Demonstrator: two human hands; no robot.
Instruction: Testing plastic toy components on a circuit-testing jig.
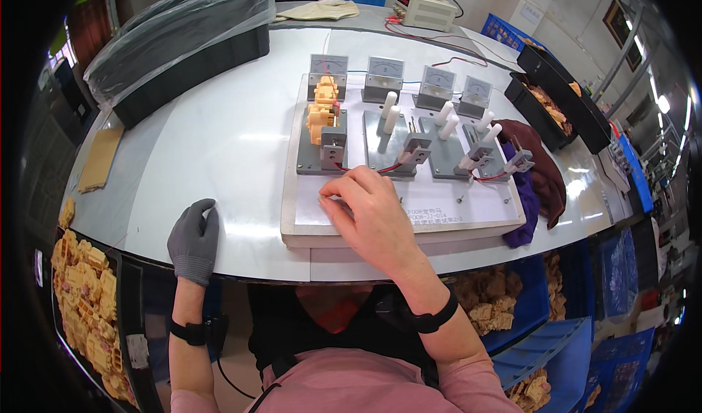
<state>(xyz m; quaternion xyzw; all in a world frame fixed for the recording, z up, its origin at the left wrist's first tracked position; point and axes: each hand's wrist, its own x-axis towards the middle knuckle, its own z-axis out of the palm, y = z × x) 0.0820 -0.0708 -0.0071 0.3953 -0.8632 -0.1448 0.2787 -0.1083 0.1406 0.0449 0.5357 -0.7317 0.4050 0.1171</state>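
Observation:
My left hand [194, 242], in a grey glove, rests on the white tabletop left of a test board, fingers loosely bent, with nothing visible in it. My bare right hand [369, 212] reaches over the board's front left edge. Its thumb and forefinger close around a small part at the board's surface, mostly hidden by the fingertips. Just beyond stands a grey fixture [311, 166] with an orange-yellow plastic toy part [322, 113] upright on it. Behind that is a panel meter [329, 66]. The white board [300, 212] carries further grey fixtures [380, 153] with white pegs.
A lined black bin [197, 66] stands back left; a power supply [425, 11] stands at the back. Purple and brown cloths [537, 168] lie right of the board. Black trays [548, 110] hold parts. Below the table edge are a bin of yellow parts [88, 296] and blue bins [545, 354].

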